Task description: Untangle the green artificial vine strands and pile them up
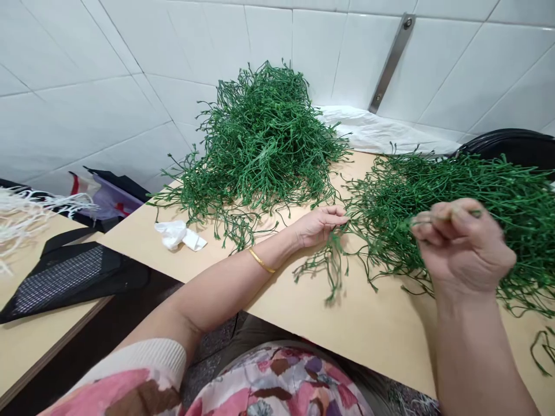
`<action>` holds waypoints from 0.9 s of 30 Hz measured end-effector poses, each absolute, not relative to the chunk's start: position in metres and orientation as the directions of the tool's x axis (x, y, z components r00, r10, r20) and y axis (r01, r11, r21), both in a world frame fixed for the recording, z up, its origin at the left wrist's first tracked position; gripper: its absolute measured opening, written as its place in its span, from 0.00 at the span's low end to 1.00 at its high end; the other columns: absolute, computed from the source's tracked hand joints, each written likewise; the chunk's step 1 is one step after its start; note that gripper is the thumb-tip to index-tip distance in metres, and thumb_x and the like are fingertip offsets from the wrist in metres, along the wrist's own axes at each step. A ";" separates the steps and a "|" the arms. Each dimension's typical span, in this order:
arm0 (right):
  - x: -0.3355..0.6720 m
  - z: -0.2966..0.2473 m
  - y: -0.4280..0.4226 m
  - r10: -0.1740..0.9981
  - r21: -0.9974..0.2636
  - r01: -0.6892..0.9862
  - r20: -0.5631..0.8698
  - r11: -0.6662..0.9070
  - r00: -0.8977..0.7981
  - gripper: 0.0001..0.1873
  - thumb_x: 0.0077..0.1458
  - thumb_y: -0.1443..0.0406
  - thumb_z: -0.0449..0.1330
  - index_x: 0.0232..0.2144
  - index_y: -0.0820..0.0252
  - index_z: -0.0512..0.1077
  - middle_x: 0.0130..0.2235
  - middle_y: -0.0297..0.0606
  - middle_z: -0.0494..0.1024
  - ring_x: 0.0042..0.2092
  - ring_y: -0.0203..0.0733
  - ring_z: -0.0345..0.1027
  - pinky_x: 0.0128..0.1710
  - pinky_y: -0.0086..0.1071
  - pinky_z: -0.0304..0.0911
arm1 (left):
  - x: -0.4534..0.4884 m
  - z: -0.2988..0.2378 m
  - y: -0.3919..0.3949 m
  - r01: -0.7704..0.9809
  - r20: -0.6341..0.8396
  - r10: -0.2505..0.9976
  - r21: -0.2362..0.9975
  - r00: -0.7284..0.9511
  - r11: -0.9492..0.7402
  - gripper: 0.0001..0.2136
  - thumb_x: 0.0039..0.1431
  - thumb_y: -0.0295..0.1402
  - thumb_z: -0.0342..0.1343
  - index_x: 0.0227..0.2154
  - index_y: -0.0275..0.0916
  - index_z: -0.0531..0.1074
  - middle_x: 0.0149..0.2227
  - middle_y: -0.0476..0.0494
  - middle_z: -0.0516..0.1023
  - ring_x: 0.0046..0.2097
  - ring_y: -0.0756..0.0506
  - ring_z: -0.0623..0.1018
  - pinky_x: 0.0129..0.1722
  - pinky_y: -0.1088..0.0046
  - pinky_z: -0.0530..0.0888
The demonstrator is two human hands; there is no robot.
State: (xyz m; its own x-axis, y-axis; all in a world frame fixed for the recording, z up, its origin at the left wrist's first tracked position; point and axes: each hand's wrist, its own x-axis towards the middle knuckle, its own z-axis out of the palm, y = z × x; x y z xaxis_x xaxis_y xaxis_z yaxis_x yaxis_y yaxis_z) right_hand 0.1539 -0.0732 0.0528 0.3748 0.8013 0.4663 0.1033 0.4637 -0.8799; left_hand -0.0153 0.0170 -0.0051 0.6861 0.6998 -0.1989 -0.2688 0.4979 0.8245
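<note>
My left hand (318, 226) rests low over the table, thumb and fingers pinched on a small bunch of thin green stems (332, 263) that hangs toward me. Raised to the right, my right hand (466, 248) is curled closed, with a bit of green stem (476, 214) showing at its fingers. Behind that hand spreads a heap of green stems (390, 196). A taller pile of the same stems (269, 133), with small forked tips, stands beyond my left hand against the wall.
A crumpled white tissue (173, 234) lies left on the tan table (277, 289). On another surface at far left are white strands (39, 208) and a black mesh pouch (65, 274). A metal bracket (392, 63) is fixed to the tiled wall; a black rounded object (511, 144) sits back right.
</note>
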 end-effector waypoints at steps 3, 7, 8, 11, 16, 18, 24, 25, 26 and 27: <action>0.175 0.048 -0.069 0.397 -0.684 0.666 0.724 0.299 0.565 0.04 0.49 0.63 0.55 0.27 0.57 0.67 0.24 0.36 0.64 0.26 0.38 0.57 0.27 0.36 0.52 | -0.015 -0.006 0.016 -0.293 -0.187 0.701 0.812 0.688 0.505 0.08 0.41 0.20 0.58 0.24 0.34 0.65 0.19 0.53 0.66 0.22 0.54 0.70 0.25 0.76 0.67; 0.192 0.039 -0.064 0.452 -0.347 0.891 0.771 -0.294 0.449 0.14 0.44 0.65 0.59 0.37 0.60 0.71 0.45 0.51 0.70 0.45 0.60 0.59 0.37 0.51 0.53 | -0.014 -0.007 0.013 -0.295 -0.163 0.708 0.828 0.687 0.477 0.08 0.41 0.17 0.55 0.25 0.33 0.65 0.20 0.51 0.67 0.23 0.53 0.72 0.27 0.75 0.69; 0.191 0.038 -0.065 0.470 -0.314 0.880 0.754 -0.356 0.459 0.17 0.42 0.65 0.60 0.38 0.60 0.71 0.49 0.51 0.68 0.48 0.64 0.56 0.38 0.53 0.52 | -0.014 -0.008 0.012 -0.296 -0.157 0.715 0.835 0.681 0.465 0.08 0.41 0.17 0.55 0.24 0.33 0.64 0.19 0.52 0.67 0.23 0.53 0.72 0.27 0.75 0.69; 0.180 0.040 -0.069 0.428 -0.268 0.897 0.806 -0.351 0.409 0.18 0.47 0.63 0.58 0.42 0.58 0.69 0.53 0.50 0.64 0.50 0.64 0.53 0.41 0.54 0.50 | -0.013 -0.009 0.013 -0.306 -0.136 0.740 0.850 0.659 0.428 0.08 0.41 0.17 0.56 0.23 0.34 0.63 0.19 0.53 0.66 0.22 0.54 0.71 0.26 0.75 0.70; 0.154 0.036 -0.070 0.570 -0.231 0.973 0.795 -0.031 0.207 0.12 0.55 0.63 0.50 0.35 0.60 0.71 0.38 0.47 0.72 0.43 0.50 0.61 0.40 0.42 0.55 | -0.012 -0.010 0.014 -0.323 -0.113 0.771 0.863 0.627 0.390 0.09 0.39 0.18 0.57 0.22 0.34 0.62 0.18 0.53 0.66 0.21 0.54 0.71 0.24 0.76 0.69; 0.144 0.028 -0.069 0.702 -0.320 0.935 0.701 0.153 0.125 0.12 0.56 0.63 0.48 0.34 0.59 0.71 0.33 0.43 0.72 0.36 0.43 0.64 0.37 0.36 0.57 | -0.012 -0.012 0.014 -0.317 -0.115 0.769 0.866 0.629 0.388 0.10 0.39 0.19 0.58 0.22 0.35 0.62 0.18 0.53 0.67 0.21 0.53 0.71 0.23 0.77 0.68; 0.123 0.008 -0.061 0.894 -0.396 0.879 0.442 0.265 -0.070 0.11 0.54 0.63 0.51 0.36 0.61 0.70 0.35 0.42 0.73 0.38 0.44 0.62 0.38 0.36 0.57 | -0.013 -0.015 0.015 -0.313 -0.082 0.757 0.878 0.649 0.363 0.09 0.38 0.21 0.59 0.23 0.34 0.64 0.18 0.52 0.69 0.21 0.53 0.72 0.25 0.77 0.68; 0.123 0.006 -0.060 0.904 -0.403 0.878 0.423 0.257 -0.071 0.11 0.54 0.64 0.50 0.36 0.61 0.70 0.35 0.42 0.73 0.38 0.44 0.62 0.38 0.36 0.57 | -0.013 -0.015 0.015 -0.307 -0.080 0.755 0.882 0.651 0.358 0.09 0.38 0.21 0.59 0.23 0.34 0.64 0.18 0.52 0.69 0.22 0.53 0.72 0.25 0.76 0.69; 0.123 0.005 -0.059 0.911 -0.412 0.876 0.407 0.253 -0.072 0.11 0.54 0.66 0.49 0.35 0.61 0.70 0.35 0.42 0.73 0.38 0.44 0.62 0.38 0.35 0.57 | -0.013 -0.014 0.014 -0.298 -0.081 0.755 0.887 0.651 0.353 0.09 0.39 0.21 0.59 0.23 0.34 0.64 0.18 0.52 0.69 0.21 0.53 0.72 0.25 0.76 0.69; 0.123 0.005 -0.059 0.916 -0.414 0.875 0.393 0.249 -0.075 0.10 0.54 0.66 0.49 0.34 0.61 0.70 0.34 0.41 0.73 0.37 0.43 0.62 0.38 0.35 0.56 | -0.013 -0.014 0.013 -0.289 -0.082 0.755 0.892 0.651 0.346 0.09 0.39 0.21 0.59 0.22 0.34 0.64 0.18 0.52 0.69 0.21 0.53 0.72 0.25 0.76 0.69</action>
